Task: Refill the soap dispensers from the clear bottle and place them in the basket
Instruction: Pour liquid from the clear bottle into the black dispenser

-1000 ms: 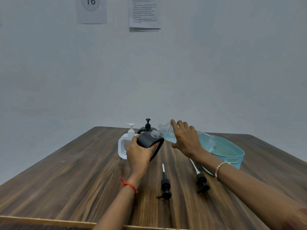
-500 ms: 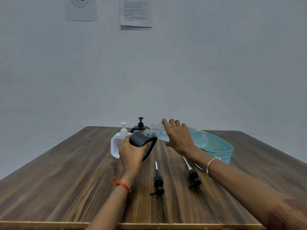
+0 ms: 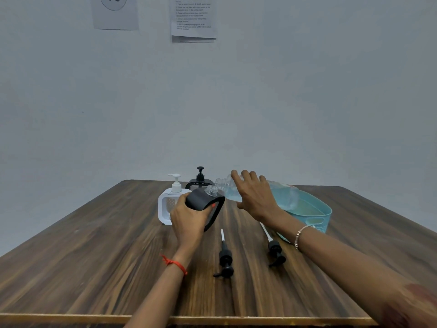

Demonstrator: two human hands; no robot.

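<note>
On the dark wooden table, which runs back to a plain grey wall, I work with both arms stretched forward. Two sheets hang high on that wall: a numbered sheet and a printed sheet. The table's near edge crosses the bottom of my view and its far edge meets the wall. Open wood spreads wide to the left of my left arm and along the front right.

My left hand grips a black soap dispenser round its body and holds it tilted, its open clear neck turned up and to the right. My right hand grasps the clear bottle from above. The bottle lies almost level, with blue liquid inside. Its mouth is just beside the dispenser's neck; whether they touch I cannot tell.

The bottle's body reaches over the teal basket, which stands at the right behind my right wrist. A white dispenser stands just behind my left hand, and a second black dispenser with its pump on stands behind that. Two loose black pumps lie between my forearms: one pump in the middle, the other pump near the basket.
</note>
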